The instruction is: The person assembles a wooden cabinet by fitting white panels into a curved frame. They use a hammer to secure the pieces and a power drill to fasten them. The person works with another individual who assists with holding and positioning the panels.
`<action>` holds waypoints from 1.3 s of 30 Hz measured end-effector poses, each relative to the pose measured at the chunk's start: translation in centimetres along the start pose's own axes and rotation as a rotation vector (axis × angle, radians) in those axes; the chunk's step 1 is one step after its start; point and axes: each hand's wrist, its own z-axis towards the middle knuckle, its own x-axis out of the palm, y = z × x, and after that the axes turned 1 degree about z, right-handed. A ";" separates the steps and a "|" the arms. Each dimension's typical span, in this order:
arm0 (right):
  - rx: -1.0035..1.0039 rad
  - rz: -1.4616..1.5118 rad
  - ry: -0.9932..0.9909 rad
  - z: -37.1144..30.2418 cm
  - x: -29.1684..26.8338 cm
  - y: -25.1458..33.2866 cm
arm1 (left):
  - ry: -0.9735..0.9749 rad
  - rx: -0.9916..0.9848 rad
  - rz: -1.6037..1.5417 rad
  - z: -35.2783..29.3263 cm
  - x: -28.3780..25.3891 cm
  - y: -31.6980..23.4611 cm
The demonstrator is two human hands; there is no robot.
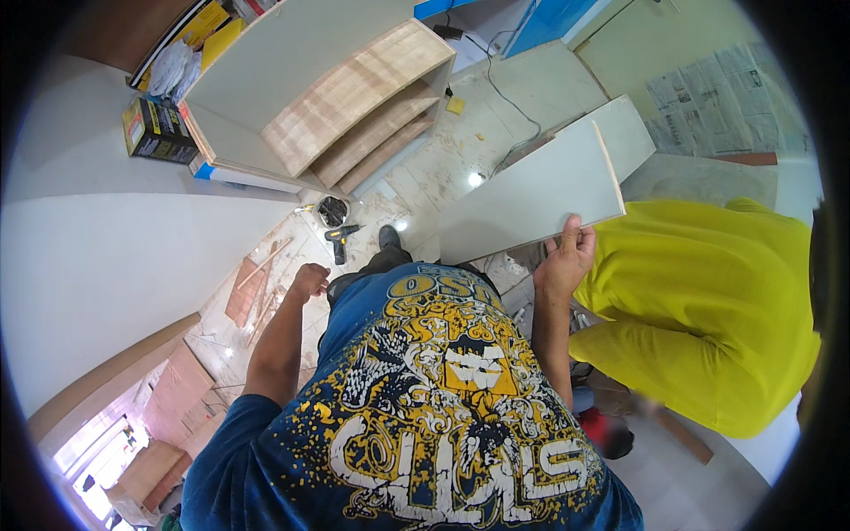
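Note:
My right hand (567,257) grips the near right corner of a long grey-white board (531,196), thumb on its upper face and fingers under the edge. The board slants across in front of my body, and its raw wood edge shows at the right end. My left hand (310,281) hangs beside my left leg with its fingers curled in, and nothing shows in it. Beyond that hand, a cordless drill (339,243) lies on the floor next to a round container (333,211) of dark small pieces, possibly screws.
An open wooden cabinet (310,119) with shelves stands ahead. Close on my right, a person in a yellow shirt (708,292) bends over. Another pale board (615,133) lies beyond mine. A cable (509,102) crosses the dusty tiled floor; wood scraps (248,292) lie left.

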 end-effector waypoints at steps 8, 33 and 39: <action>0.044 0.038 -0.091 3.2 -5.7 1.0 | -0.001 0.031 -0.061 -2.5 6.8 -8.6; -0.233 -0.177 -0.131 8.3 -18.3 1.3 | -0.001 0.589 1.066 1.9 15.4 -20.7; -0.229 -0.109 -0.202 7.6 -19.3 2.4 | 0.031 0.333 1.232 3.1 22.7 -31.3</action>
